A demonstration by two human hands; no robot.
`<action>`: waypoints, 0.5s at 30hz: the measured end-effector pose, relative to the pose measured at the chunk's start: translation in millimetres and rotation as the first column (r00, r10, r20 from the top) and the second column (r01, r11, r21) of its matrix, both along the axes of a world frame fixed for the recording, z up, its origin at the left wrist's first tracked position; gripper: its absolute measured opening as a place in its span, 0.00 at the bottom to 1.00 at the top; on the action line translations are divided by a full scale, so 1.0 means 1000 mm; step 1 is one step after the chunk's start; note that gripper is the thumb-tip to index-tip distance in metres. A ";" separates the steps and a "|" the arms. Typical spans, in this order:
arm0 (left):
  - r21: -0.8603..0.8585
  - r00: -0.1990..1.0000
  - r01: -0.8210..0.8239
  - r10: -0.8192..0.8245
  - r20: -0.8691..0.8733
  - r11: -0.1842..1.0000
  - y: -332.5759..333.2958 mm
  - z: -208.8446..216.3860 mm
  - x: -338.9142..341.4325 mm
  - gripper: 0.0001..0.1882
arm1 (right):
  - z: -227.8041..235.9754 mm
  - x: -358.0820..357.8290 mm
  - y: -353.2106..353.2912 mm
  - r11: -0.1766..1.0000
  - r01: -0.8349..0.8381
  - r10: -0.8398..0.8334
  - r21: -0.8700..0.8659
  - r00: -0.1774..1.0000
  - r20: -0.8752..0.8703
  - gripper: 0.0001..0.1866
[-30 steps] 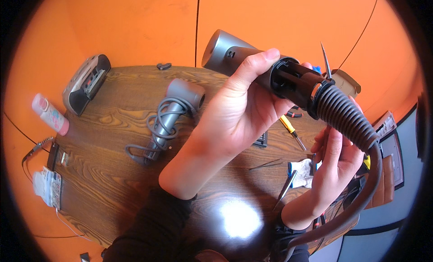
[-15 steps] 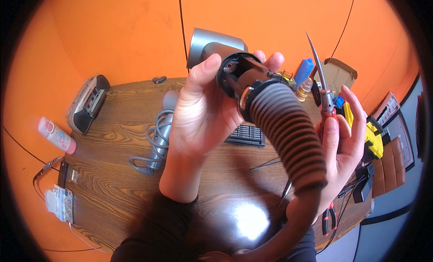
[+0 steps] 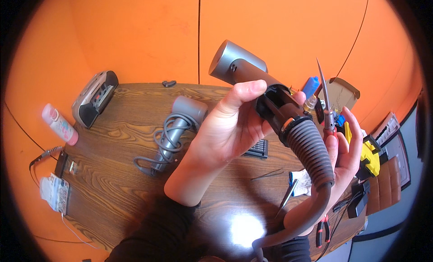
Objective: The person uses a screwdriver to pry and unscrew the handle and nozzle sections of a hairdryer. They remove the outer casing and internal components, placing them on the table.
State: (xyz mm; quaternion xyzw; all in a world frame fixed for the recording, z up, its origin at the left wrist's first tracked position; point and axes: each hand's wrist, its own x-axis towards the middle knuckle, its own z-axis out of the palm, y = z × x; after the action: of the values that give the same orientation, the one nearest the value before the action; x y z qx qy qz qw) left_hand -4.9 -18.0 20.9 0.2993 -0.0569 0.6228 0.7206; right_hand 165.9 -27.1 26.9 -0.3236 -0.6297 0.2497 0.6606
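My left hand [image 3: 228, 122] is closed round the handle of a hair dryer [image 3: 250, 72], thumb on top. Its silver-grey barrel points up and left. The handle's lower end gapes, showing a dark hollow and an inner core. A ribbed cable sleeve [image 3: 309, 147] hangs from that end, and the thick cord curves down in front of my right wrist. Close beside the sleeve, my right hand [image 3: 345, 156] grips a pointed metal tool [image 3: 327, 97] by its red handle, tip upward and slightly curved; some fingers stretch away. The sleeve hides part of that hand.
On the wooden table [image 3: 122, 149] lies a second hair dryer [image 3: 187, 109] wrapped in its cord. Tweezers [image 3: 287, 196], a dark bit case [image 3: 257, 149] and red-black pliers [image 3: 323, 231] lie nearer. A pink-white bottle [image 3: 60, 123] stands left; a cardboard box [image 3: 341, 93] sits far right.
The hair dryer and my left hand have moved down and right in view, and the dryer looks smaller. The whole view has shifted, uncovering the second hair dryer. Both grips stay the same.
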 end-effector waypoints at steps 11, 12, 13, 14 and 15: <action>-0.010 0.986 0.072 -0.070 0.150 0.997 0.005 0.000 -0.007 0.22 | -0.003 -0.001 -0.002 0.999 -0.035 0.035 -0.009 0.997 0.066 0.22; -0.063 0.995 0.013 -0.006 0.104 0.998 0.003 -0.001 -0.005 0.20 | -0.003 -0.002 -0.001 0.999 -0.035 0.035 -0.010 0.998 0.055 0.22; -0.056 0.997 -0.008 0.012 0.075 0.998 0.002 0.000 -0.004 0.18 | -0.003 -0.003 -0.001 0.999 -0.039 0.039 -0.008 0.999 0.035 0.22; -0.071 0.997 -0.038 0.043 0.061 0.997 0.001 0.001 -0.004 0.18 | -0.003 -0.005 -0.002 0.999 -0.042 0.042 -0.006 0.999 0.015 0.22; -0.028 0.997 -0.029 0.031 0.066 0.999 0.001 0.002 -0.005 0.19 | -0.004 -0.006 -0.002 0.999 -0.042 0.042 -0.012 0.999 0.015 0.22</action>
State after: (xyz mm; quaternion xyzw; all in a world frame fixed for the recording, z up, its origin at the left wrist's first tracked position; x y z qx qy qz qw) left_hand -9.4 -17.3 22.4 0.2696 -0.0680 0.6438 0.7129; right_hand 160.0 -29.3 23.3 -0.3159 -0.6401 0.2647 0.6484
